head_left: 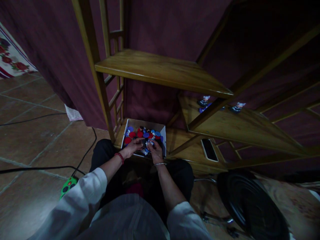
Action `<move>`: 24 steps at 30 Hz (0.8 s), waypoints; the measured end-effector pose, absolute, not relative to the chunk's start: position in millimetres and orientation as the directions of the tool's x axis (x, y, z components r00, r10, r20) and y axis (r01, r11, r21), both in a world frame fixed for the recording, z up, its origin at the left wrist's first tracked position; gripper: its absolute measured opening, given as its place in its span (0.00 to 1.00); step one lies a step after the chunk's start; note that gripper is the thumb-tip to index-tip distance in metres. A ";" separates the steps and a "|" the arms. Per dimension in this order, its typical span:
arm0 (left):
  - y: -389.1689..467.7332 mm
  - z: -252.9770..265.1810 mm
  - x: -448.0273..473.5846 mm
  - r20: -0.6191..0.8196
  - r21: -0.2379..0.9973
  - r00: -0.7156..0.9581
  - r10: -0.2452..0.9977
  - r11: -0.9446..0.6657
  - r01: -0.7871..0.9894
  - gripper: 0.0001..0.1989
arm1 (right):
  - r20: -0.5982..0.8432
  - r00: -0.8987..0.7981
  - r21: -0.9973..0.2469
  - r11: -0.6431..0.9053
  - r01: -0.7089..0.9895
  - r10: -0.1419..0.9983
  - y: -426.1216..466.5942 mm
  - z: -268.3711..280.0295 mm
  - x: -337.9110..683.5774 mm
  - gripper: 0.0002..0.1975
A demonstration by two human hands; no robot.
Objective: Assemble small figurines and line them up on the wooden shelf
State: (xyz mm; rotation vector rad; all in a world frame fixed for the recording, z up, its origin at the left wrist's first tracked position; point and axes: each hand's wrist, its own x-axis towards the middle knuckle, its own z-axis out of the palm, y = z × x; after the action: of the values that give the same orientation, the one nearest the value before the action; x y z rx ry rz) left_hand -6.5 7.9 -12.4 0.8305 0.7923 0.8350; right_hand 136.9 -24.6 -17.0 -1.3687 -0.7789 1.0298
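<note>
So both hands are meeting over the white box (163, 144) a bit below the middle of the frame, and between them is a small figure (149, 143), dark and whitish as far as I can tell, since fingers hide most of it. Left hand (135, 146) has its fingertips drawn in on the dark side, right hand (156, 152) has it in a narrow pinch with the thumb on top, so call it a 2-handed hold. The box has loads of red and blue discs (132, 135) and bits under it. I'd guess the figure is light, stiff plastic, a little slick, with thin parts that could snap, so I'd hold it by the body or base. Off to the right of the frame, toys (238, 107) sit on a shelf (225, 125), with what looks like a phone (210, 150) lower down.
</note>
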 end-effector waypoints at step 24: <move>6.7 -10.9 -4.0 -0.307 0.843 0.365 0.879 0.429 -0.324 0.16 | -0.129 0.374 -0.984 -0.071 -0.165 0.919 -22.0 -22.2 137.9 0.23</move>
State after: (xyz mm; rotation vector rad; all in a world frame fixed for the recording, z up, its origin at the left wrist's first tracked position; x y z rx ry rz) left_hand -4.0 6.7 -10.9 0.7693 0.8633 0.8795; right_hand 137.9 -22.0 -22.2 -1.3325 -0.7608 1.0523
